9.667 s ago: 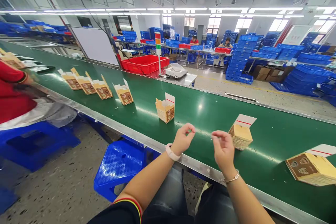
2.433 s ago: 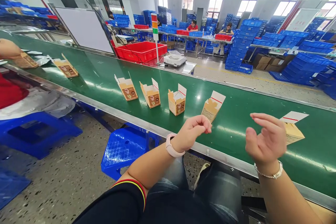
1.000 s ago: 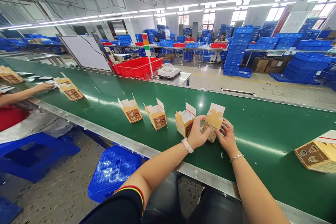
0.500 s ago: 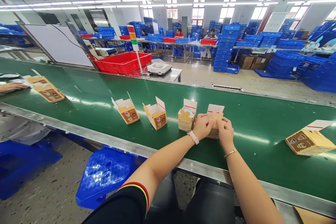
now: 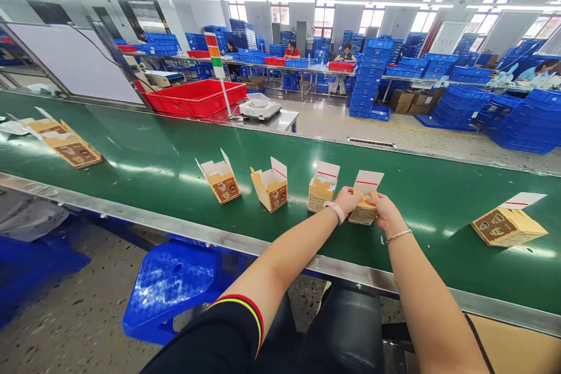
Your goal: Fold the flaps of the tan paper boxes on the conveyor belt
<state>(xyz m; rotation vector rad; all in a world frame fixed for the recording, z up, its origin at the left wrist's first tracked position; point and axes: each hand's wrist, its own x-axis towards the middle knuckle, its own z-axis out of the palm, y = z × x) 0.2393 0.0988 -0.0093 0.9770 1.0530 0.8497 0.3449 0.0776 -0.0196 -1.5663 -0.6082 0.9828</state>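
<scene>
A small brown-and-tan carton [image 5: 362, 214] stands upright on the green belt, its white lid flap with a red line raised at the back. My left hand [image 5: 348, 201] grips its left side, the thumb at the top edge. On the opposite side, my right hand [image 5: 387, 211] holds the same carton near its tan inner flaps. Just left of my left hand is another upright carton [image 5: 322, 190] with its lid raised. Two more open cartons, one nearer [image 5: 272, 191] and one farther left [image 5: 221, 181], sit tilted on the belt.
The green conveyor belt [image 5: 442, 204] crosses in front of me, edged by a metal rail [image 5: 175, 228]. A carton [image 5: 504, 227] lies at the right, and an open one [image 5: 72, 143] at far left. Beyond stand a red bin [image 5: 193, 99] and a scale [image 5: 260, 106]. A blue stool [image 5: 175, 286] is below.
My hands have moved apart from the carton's top to its two sides, uncovering its inner flaps. The middle cartons appear slightly farther right. Another person's hand at far left has left the view.
</scene>
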